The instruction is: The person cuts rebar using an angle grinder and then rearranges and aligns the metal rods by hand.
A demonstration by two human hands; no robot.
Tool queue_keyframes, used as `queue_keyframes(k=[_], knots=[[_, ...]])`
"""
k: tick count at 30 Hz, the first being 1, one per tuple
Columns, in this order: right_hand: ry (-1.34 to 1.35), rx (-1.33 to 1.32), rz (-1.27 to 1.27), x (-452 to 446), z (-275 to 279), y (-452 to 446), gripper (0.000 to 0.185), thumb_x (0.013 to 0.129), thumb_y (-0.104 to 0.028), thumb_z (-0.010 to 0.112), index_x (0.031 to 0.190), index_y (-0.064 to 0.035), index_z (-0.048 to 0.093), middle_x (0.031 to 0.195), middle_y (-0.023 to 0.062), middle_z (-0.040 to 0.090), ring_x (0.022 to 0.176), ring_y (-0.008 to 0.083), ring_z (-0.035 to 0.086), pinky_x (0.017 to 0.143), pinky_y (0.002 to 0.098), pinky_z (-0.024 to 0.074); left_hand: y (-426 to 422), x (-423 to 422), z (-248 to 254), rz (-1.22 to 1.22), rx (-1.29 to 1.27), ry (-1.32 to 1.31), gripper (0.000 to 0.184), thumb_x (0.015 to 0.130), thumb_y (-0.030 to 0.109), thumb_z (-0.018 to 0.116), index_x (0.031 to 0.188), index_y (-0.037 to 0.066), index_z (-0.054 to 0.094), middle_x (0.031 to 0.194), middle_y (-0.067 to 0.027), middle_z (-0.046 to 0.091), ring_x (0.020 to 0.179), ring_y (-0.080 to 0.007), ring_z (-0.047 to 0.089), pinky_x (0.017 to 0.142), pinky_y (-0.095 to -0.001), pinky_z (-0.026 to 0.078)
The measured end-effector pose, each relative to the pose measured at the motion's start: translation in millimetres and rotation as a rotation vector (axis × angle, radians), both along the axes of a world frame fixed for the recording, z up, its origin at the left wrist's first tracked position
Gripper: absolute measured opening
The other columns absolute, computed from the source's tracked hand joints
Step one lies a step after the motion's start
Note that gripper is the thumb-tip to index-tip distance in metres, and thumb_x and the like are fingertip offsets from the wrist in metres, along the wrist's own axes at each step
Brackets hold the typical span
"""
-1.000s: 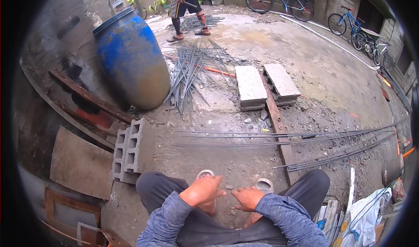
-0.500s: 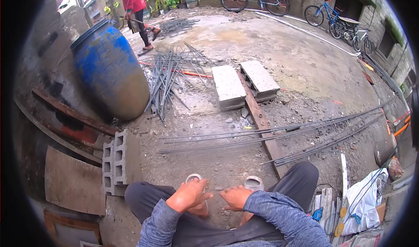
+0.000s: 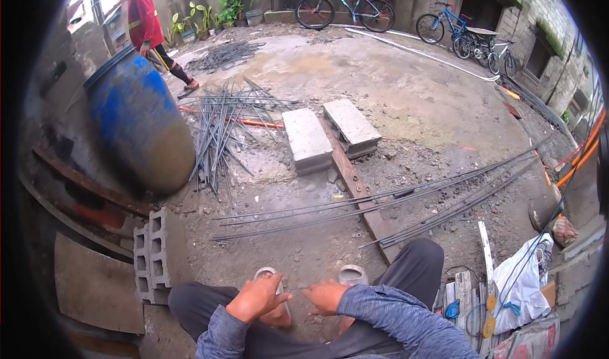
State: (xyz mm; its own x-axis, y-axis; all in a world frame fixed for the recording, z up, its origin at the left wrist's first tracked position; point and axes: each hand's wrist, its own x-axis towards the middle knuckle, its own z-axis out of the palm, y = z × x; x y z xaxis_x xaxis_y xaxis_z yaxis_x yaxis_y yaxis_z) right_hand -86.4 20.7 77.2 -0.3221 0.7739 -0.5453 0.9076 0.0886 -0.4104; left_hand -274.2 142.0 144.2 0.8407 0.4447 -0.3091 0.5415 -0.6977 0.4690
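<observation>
My left hand (image 3: 255, 297) is held above my left foot and sandal (image 3: 279, 308), with its fingers apart and nothing in it. To its right, my right hand (image 3: 325, 295) hovers near the other sandal (image 3: 353, 274), also empty with fingers spread. The two hands do not touch. Beyond them, long thin steel bars (image 3: 298, 219) lie across a wooden plank (image 3: 355, 191). Two concrete blocks (image 3: 307, 140) (image 3: 351, 127) rest at the far end of that plank, one on each side.
A blue barrel (image 3: 141, 121) stands at the left, above upright hollow blocks (image 3: 158, 254). Behind it is a person in red (image 3: 143, 18). A pile of short rods (image 3: 222, 127) lies mid-left. Bicycles (image 3: 347, 7) line the back. A white sack (image 3: 521, 280) lies at the lower right.
The view has swung to the right, so the ground and blocks appear farther left. The person in red has walked left behind the barrel. My hands stay spread and empty.
</observation>
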Motion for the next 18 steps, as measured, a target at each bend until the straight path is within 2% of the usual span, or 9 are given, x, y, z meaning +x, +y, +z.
queue_keyframes(k=[9,11,18], knots=[[-0.002,-0.042,-0.003,-1.8,0.9,1.6,0.063,0.087,-0.046,0.072,0.134,-0.0094,0.052,0.126,0.0168,0.064,0.118,0.0380,0.061,0.096,0.0536,0.0464,0.2,-0.8,-0.9,-0.002,-0.014,-0.006,0.058,0.091,0.045,0.066,0.124,-0.002,0.057,0.111,-0.0261,0.066,0.102,-0.0456,0.063,0.084,-0.0504,0.052],[0.009,-0.012,0.003,-0.9,1.0,-0.2,0.060,0.087,-0.043,0.071,0.131,-0.0069,0.052,0.123,0.0186,0.064,0.115,0.0393,0.062,0.094,0.0529,0.0482,1.0,-2.0,-6.1,-0.007,-0.012,-0.018,0.058,0.091,0.045,0.067,0.124,-0.002,0.057,0.111,-0.0259,0.066,0.102,-0.0452,0.063,0.084,-0.0502,0.052],[0.011,0.003,0.001,-1.6,-0.3,-0.6,0.062,0.088,-0.042,0.071,0.134,-0.0063,0.051,0.123,0.0192,0.064,0.114,0.0403,0.062,0.094,0.0522,0.0491,0.4,-0.2,-4.9,-0.017,-0.006,-0.015,0.056,0.090,0.045,0.067,0.121,-0.001,0.058,0.106,-0.0266,0.067,0.098,-0.0457,0.065,0.082,-0.0513,0.052]])
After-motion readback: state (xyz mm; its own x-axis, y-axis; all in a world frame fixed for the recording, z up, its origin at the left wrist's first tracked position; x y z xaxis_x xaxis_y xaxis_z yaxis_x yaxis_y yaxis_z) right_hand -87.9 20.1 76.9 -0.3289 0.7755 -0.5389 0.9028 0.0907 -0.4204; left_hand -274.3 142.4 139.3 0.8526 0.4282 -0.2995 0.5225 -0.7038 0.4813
